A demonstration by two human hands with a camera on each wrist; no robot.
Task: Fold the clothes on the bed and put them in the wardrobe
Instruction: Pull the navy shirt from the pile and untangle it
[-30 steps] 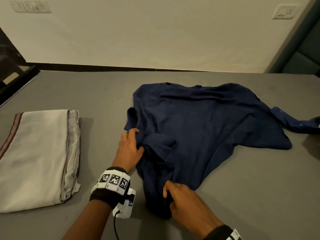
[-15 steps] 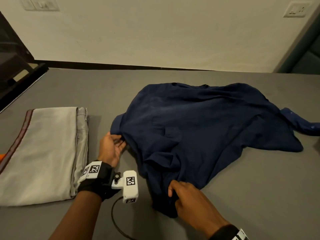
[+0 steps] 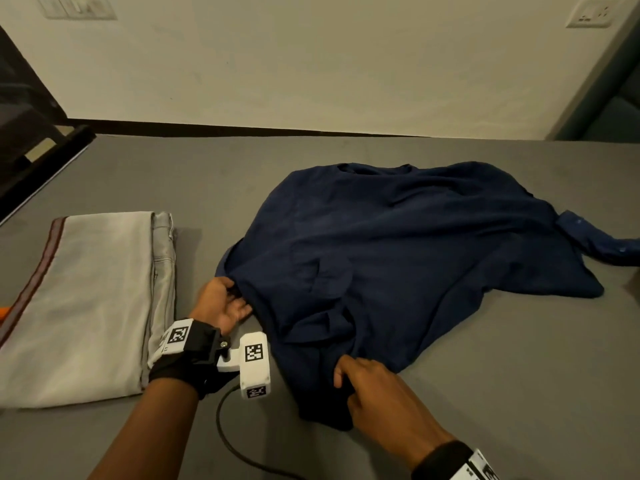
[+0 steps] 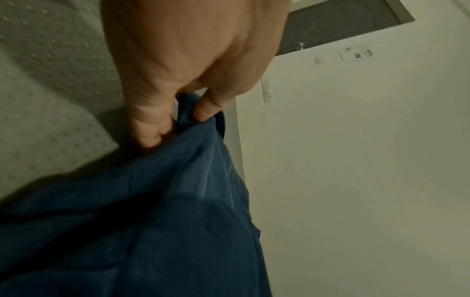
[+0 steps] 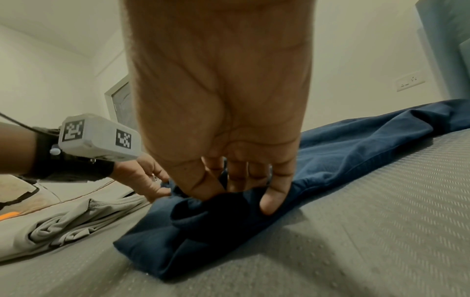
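A dark blue shirt lies crumpled on the grey bed, one sleeve trailing to the right. My left hand pinches the shirt's left edge between thumb and fingers; the left wrist view shows the blue cloth caught in that left hand. My right hand grips a bunch of the shirt's near hem, fingers curled into the fabric. In the right wrist view the right hand clutches the dark fold of the shirt.
A folded pile of pale grey clothes lies on the bed to the left, close to my left wrist. A dark piece of furniture stands at the far left. The white wall runs behind the bed.
My left hand slid left and nearer, drawing the shirt's left edge outward and flattening the bunched part. My right hand kept its grip on the near hem.
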